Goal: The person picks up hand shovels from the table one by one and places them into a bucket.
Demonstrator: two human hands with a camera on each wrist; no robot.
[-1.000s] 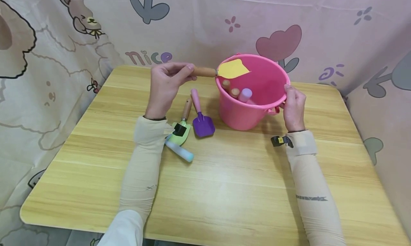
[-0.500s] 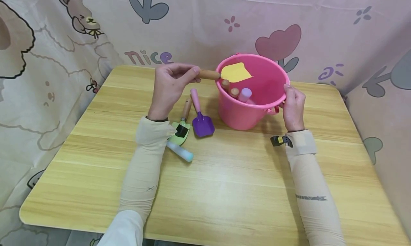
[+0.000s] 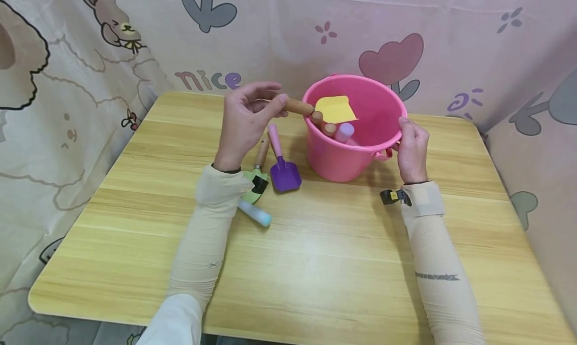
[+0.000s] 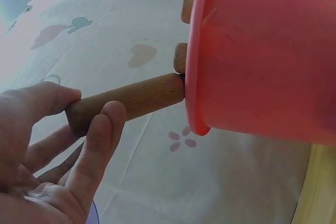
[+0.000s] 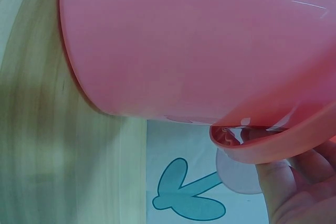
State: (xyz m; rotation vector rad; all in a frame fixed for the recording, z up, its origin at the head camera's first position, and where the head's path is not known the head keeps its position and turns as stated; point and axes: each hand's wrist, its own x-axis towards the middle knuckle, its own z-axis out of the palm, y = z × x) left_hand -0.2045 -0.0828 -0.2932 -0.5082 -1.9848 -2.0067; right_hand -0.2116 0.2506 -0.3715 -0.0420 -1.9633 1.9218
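Note:
In the head view my left hand (image 3: 245, 122) pinches the end of the wooden handle of a small yellow-bladed trowel (image 3: 334, 108). The blade is inside the mouth of a pink bucket (image 3: 335, 162), while the handle (image 4: 136, 98) leans at the rim and slants outward. Thumb and fingertips lie on opposite sides of it in the left wrist view. My right hand (image 3: 413, 152) grips the bucket's right edge by the rim, near the handle joint. Two wooden handle ends (image 3: 330, 129) and a lilac one (image 3: 344, 132) show inside; whatever they belong to is hidden.
Left of the bucket lie a purple shovel (image 3: 286, 176) with a pink handle and a green trowel (image 3: 250, 197) with a wooden handle. A pale blue handle (image 3: 255, 213) pokes out beside my left sleeve. Printed fabric (image 3: 288, 34) hangs behind the wooden table (image 3: 315, 265).
My left hand has moved right and slightly forward, and the yellow trowel has gone lower into the bucket's mouth. The right hand and bucket have stayed put.

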